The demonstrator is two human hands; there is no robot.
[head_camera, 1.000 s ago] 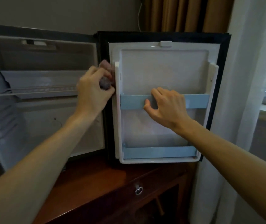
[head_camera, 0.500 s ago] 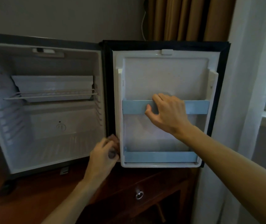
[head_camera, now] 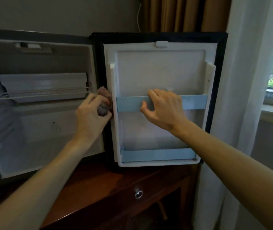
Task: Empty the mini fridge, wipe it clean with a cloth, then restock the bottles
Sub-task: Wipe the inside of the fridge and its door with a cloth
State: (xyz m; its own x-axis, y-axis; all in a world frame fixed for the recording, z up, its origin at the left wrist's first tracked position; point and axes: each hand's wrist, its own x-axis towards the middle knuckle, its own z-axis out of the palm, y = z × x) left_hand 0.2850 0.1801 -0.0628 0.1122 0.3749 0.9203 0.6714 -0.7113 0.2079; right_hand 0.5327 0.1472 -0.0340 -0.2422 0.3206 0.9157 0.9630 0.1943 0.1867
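The mini fridge (head_camera: 38,63) stands open on a wooden cabinet, its white inside holding only a wire shelf (head_camera: 39,95). Its door (head_camera: 159,72) swings to the right and shows two pale blue rails. My left hand (head_camera: 91,117) grips a bunched greyish-pink cloth (head_camera: 105,102) and presses it on the door's hinge-side edge at mid height. My right hand (head_camera: 164,108) holds the upper blue rail (head_camera: 193,102), fingers over its top and thumb under it. No bottles are in view.
The dark wooden cabinet (head_camera: 89,188) under the fridge has a drawer with a metal knob (head_camera: 138,194). White sheer curtain (head_camera: 241,80) hangs right of the door, brown drapes behind. A window and sill lie at the far right.
My left hand with the cloth went from mid height down to the door's bottom corner, then back up to mid height. My right hand stayed on the upper rail.
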